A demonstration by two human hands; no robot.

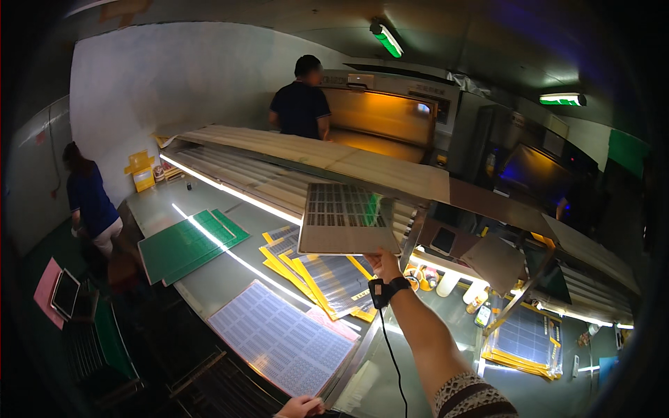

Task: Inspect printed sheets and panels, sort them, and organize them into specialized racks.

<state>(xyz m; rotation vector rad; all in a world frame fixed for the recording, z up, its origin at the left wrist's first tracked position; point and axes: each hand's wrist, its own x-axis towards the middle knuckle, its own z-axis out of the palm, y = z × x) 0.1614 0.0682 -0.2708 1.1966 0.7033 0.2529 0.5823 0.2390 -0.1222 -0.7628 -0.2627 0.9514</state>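
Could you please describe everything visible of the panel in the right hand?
The panel is thin, flat and roughly rectangular. Its upper part shows dark patterned blocks and a glossy green reflection; its lower strip is plain grey-beige. The right hand grips its lower edge near the right corner, holding it above the table. Its material is unclear.

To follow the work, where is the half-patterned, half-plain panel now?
In the head view, the panel is near the centre, held by its lower edge in the right hand, with yellow-edged sheets below.
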